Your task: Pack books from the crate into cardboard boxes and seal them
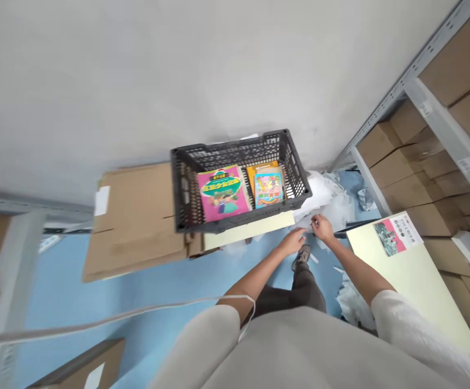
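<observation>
Floor (149, 289), blue: visible from below the cardboard across to the legs, giving me room on the left. Table (429, 302), pale yellow, at right: its left edge runs beside the right forearm, limiting my swing there. Flattened cardboard (133, 210), brown, stacked left of the crate. Crate (177, 200), black, lattice-walled, holding a pink book (225, 194) and smaller ones; its right front corner sits just above my hands. Wrapping (334, 205), white, crumpled, partly translucent: heaped right of the crate, just beyond the hands. Left hand (293, 241) and right hand (321, 227): near each other, fingers bent, a thin whitish scrap (308, 228) between the fingertips; whether either grips it, I cannot tell.
</observation>
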Demonstrator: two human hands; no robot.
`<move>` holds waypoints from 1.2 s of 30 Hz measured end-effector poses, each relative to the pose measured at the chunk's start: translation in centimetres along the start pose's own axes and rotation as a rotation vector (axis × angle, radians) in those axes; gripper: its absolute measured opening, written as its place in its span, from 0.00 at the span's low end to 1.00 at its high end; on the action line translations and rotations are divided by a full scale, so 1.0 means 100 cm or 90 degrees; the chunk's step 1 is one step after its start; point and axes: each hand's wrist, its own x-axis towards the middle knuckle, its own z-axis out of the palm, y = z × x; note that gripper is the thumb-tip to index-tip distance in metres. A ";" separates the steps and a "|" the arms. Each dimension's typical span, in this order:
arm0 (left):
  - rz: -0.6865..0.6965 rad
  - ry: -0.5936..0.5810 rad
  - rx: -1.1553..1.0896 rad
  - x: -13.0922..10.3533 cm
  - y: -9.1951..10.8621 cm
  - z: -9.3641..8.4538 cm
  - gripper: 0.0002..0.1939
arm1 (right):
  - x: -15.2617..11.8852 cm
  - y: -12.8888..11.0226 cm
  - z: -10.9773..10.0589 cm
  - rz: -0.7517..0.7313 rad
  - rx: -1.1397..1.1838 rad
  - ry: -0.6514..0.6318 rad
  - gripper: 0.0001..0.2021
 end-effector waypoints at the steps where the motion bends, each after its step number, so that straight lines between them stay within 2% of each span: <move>1: 0.006 -0.017 0.009 0.029 -0.003 0.016 0.23 | 0.023 0.025 0.004 0.031 0.000 -0.012 0.13; 4: -0.018 -0.060 0.059 0.115 -0.018 0.060 0.24 | 0.095 0.096 0.025 0.116 -0.013 -0.068 0.15; 7: -0.056 -0.075 0.111 0.188 -0.043 0.094 0.25 | 0.158 0.160 0.056 0.205 -0.035 -0.148 0.17; 10: -0.127 -0.054 0.144 0.239 -0.076 0.118 0.26 | 0.206 0.215 0.095 0.264 -0.039 -0.223 0.19; 12: -0.180 -0.046 0.149 0.259 -0.100 0.130 0.27 | 0.231 0.244 0.120 0.288 -0.037 -0.247 0.22; 16: -0.249 -0.049 0.150 0.270 -0.144 0.143 0.27 | 0.262 0.282 0.162 0.310 -0.071 -0.218 0.27; 20: -0.276 -0.069 0.150 0.264 -0.171 0.148 0.25 | 0.276 0.296 0.183 0.329 -0.108 -0.182 0.29; 24: -0.299 -0.065 0.136 0.260 -0.181 0.153 0.24 | 0.281 0.281 0.193 0.241 -0.143 -0.122 0.25; 26: -0.306 -0.061 0.129 0.259 -0.183 0.155 0.23 | 0.282 0.265 0.199 0.206 -0.142 -0.156 0.26; 28: -0.305 -0.057 0.123 0.257 -0.186 0.156 0.23 | 0.282 0.249 0.206 0.220 -0.139 -0.213 0.30; 30: -0.300 -0.054 0.114 0.256 -0.189 0.154 0.23 | 0.283 0.238 0.212 0.240 -0.134 -0.233 0.31; 33: -0.296 -0.053 0.105 0.252 -0.194 0.152 0.25 | 0.285 0.239 0.213 0.258 -0.115 -0.175 0.26; 36: -0.288 -0.047 0.110 0.250 -0.199 0.152 0.25 | 0.288 0.259 0.206 0.325 -0.117 -0.101 0.24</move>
